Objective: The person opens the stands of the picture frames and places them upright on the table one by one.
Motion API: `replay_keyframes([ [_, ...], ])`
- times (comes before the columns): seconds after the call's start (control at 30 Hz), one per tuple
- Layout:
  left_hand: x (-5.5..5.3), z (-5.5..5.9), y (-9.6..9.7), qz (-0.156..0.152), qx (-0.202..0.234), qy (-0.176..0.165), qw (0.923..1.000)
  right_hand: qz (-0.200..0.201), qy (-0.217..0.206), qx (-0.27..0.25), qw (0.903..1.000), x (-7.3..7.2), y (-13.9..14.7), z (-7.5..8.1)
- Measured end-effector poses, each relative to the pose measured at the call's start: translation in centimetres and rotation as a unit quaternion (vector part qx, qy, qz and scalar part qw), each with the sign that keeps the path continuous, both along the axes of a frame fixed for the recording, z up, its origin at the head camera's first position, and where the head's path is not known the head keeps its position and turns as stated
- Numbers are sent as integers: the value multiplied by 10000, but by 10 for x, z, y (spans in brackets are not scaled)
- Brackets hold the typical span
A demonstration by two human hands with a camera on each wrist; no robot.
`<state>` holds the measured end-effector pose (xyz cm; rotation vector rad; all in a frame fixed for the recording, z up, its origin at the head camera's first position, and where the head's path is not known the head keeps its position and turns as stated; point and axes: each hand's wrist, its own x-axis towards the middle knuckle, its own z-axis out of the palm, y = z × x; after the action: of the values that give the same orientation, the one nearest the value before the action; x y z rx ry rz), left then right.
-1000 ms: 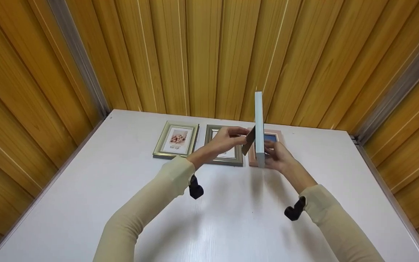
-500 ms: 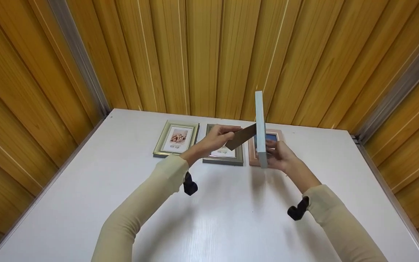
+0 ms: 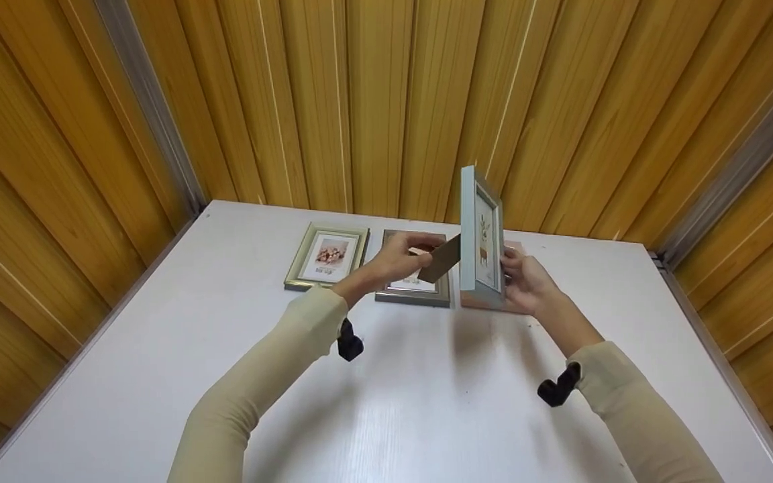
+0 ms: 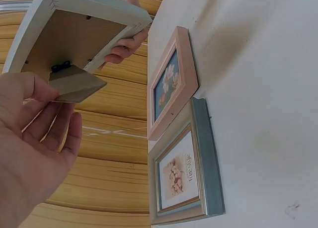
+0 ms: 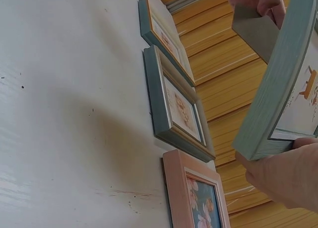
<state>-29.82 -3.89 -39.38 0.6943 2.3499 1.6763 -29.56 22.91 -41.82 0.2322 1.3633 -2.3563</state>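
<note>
A light blue picture frame [image 3: 486,238] is held upright above the white table, its front turned partly to the right and showing an animal picture. My right hand [image 3: 529,285] grips it by its lower right edge. On its brown back, a hinged easel stand [image 4: 77,85] is swung out from the backing. My left hand [image 3: 393,260] pinches the free end of this stand between thumb and fingers. Seen from the left wrist, the stand joins the backing at a small black hinge [image 4: 60,66].
Three picture frames lie face up along the table's far edge: a gold-green frame [image 3: 296,268], a grey-green frame [image 3: 420,300] partly behind my left hand, and a pink frame [image 4: 189,64] mostly behind the raised one. A wood-panelled wall [image 3: 373,100] rises behind the white table [image 3: 373,416].
My left hand has moved left, swinging the stand away from the frame's back. My right hand has since turned the frame so that its front picture shows in the head view.
</note>
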Motion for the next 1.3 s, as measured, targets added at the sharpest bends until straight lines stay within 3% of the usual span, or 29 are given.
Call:
replay_keyframes([
  [0.2,3,2,7,260,51,992,9947,-225,401,241,9987,-3,4,0],
  [0.3,6,4,13,344,180,1281,9910,-403,639,434,9962,-4,6,1],
  [0.47,13,7,22,404,380,916,9943,-719,1018,890,9882,-3,7,1],
  [0.57,14,6,26,500,520,586,9957,-874,1206,1093,9828,-2,5,2],
  [0.67,13,4,29,649,580,500,9949,-945,1318,1177,9797,-1,4,3],
  [0.93,5,-6,37,1051,417,697,9911,-1052,1526,1215,9751,1,10,1],
  [1.1,1,-13,43,1208,243,848,9888,-1172,1789,2004,9561,0,18,0],
  [1.3,-4,-17,53,1342,142,993,9859,-1301,1820,2767,9346,0,26,0],
])
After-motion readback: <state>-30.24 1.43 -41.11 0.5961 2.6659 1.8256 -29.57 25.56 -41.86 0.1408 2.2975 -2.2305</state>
